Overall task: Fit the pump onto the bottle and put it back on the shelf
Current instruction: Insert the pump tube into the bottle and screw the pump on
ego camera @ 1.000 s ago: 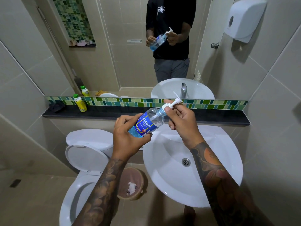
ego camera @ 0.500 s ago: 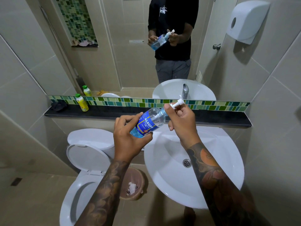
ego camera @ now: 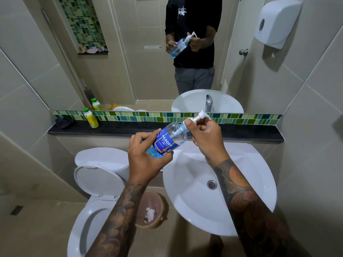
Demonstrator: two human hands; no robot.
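Observation:
A clear bottle [ego camera: 171, 138] with a blue label and some blue gel is tilted, neck up to the right, over the near edge of the dark shelf [ego camera: 115, 129]. My left hand [ego camera: 146, 156] grips its lower end. My right hand [ego camera: 206, 138] pinches the white pump [ego camera: 200, 116] at the bottle's neck, with the pump head sticking out above my fingers. The pump sits in the neck; how tight it is I cannot tell.
A white basin [ego camera: 241, 182] lies below my right arm, with a toilet [ego camera: 100, 175] and a bin [ego camera: 150, 210] to its left. A yellow bottle [ego camera: 91, 117] and a dark cloth [ego camera: 64, 122] sit at the shelf's left end. A mirror [ego camera: 130, 62] hangs above. A dispenser [ego camera: 274, 23] is on the right wall.
My right hand's fingers have shifted on the pump and the bottle has risen slightly toward the shelf. My left hand keeps its grip on the base.

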